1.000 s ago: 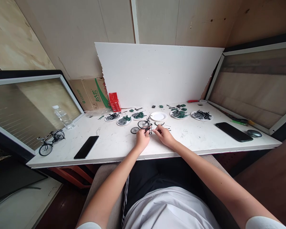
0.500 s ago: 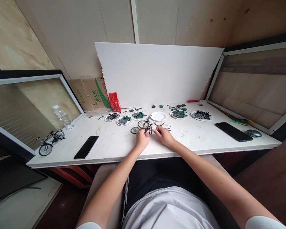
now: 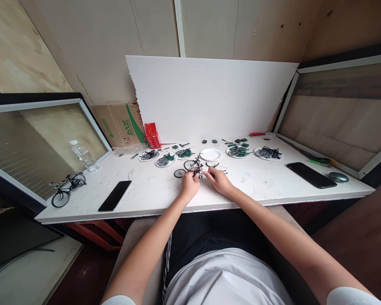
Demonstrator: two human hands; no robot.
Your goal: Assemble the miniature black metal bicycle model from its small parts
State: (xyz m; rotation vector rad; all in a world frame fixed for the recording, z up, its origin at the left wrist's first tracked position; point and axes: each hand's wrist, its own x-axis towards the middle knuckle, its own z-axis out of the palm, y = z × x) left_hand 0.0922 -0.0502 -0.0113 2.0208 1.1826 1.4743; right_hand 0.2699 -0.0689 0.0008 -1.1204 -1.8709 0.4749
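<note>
Near the middle of the white table, my left hand (image 3: 190, 184) is closed on a partly built black model bicycle (image 3: 192, 165), its wheel pointing away from me. My right hand (image 3: 218, 179) is close beside it, thumb and fingers pinched together; what they hold, if anything, is too small to make out. A loose spoked wheel (image 3: 179, 173) lies flat just left of my left hand. Beyond my right hand lies a thin curved black part (image 3: 212, 164). An empty white paper plate (image 3: 211, 158) sits just past the bicycle.
Several plates of black and green parts, among them a right-hand plate (image 3: 282, 157), line the back. A finished model bicycle (image 3: 69, 189), a phone (image 3: 115, 196) and a bottle (image 3: 84, 156) are at left. Another phone (image 3: 311, 175) and a grey mouse-shaped object (image 3: 338, 177) are at right.
Almost nothing differs. Both hands stay at the model bicycle, with only a very slight shift of the fingers.
</note>
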